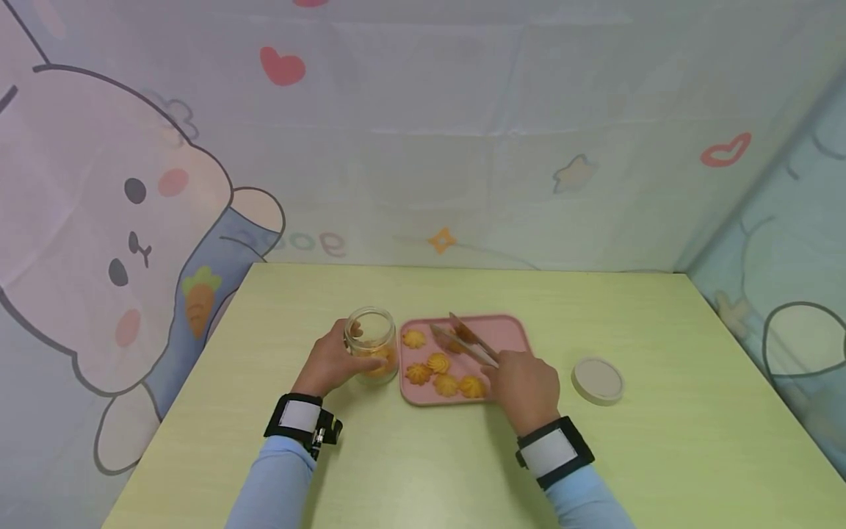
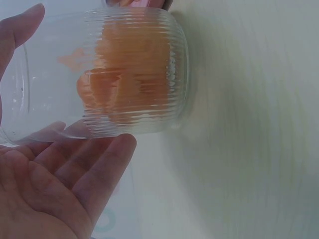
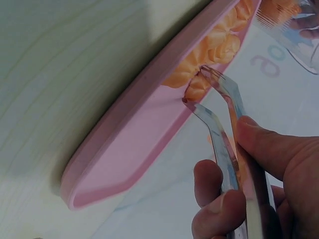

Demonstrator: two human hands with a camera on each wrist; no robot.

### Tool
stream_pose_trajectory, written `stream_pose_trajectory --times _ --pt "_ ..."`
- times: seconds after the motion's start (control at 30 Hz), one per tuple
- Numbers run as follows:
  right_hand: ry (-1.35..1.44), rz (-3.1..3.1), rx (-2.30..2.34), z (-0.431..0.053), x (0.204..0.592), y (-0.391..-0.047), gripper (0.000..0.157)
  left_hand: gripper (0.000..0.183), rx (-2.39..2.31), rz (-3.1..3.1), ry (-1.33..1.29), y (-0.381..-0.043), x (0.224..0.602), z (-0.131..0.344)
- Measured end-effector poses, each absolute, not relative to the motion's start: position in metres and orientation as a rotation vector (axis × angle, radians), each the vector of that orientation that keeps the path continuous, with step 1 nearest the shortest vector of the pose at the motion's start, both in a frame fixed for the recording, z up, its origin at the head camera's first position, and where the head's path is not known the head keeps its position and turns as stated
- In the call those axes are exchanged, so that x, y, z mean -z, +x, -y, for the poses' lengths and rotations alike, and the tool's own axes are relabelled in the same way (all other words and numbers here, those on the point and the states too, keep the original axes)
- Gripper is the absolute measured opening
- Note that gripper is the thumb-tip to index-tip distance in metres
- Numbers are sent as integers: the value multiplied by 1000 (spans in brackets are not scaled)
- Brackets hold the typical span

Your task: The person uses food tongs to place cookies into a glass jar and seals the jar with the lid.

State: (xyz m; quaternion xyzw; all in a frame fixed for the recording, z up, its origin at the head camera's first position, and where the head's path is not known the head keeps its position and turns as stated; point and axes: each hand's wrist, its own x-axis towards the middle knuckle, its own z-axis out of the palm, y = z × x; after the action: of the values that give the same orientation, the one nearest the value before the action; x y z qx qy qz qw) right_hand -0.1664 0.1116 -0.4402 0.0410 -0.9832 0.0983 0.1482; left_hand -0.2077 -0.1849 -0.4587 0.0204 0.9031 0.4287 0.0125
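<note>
A clear ribbed glass jar (image 1: 373,334), lidless, stands on the table at the left end of the pink tray (image 1: 505,330). My left hand (image 1: 335,361) holds it, thumb on one side and fingers on the other. Orange-yellow cookies (image 2: 132,74) fill its lower part. Metal tongs (image 3: 222,132) are gripped in my right hand (image 1: 526,389), over the tray. Their two tips straddle one piped cookie (image 3: 198,88) toward the tray's far side. Several other swirl-shaped cookies (image 1: 438,362) lie on the left and front of the tray.
A round whitish lid (image 1: 598,380) lies on the pale yellow-green table (image 1: 423,470) to the right of the tray. Behind the table's far edge hangs a printed cloth (image 1: 463,184) with a cartoon bunny and hearts.
</note>
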Motion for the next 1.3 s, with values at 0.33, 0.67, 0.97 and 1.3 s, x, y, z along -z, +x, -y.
stream_pose_trajectory --times 0.33,0.67,0.97,1.3 --pt "94 2851 -355 -121 437 -164 33 83 -1343 -2814 72 -207 458 185" --pt "89 2849 -384 -126 435 -163 32 85 -1344 -2808 73 -206 459 185" --pt "77 2845 -383 -128 430 -161 33 84 -1345 -2808 78 -207 460 184" --pt "79 2809 -378 -125 421 -159 35 94 -1338 -2827 110 -209 463 185"
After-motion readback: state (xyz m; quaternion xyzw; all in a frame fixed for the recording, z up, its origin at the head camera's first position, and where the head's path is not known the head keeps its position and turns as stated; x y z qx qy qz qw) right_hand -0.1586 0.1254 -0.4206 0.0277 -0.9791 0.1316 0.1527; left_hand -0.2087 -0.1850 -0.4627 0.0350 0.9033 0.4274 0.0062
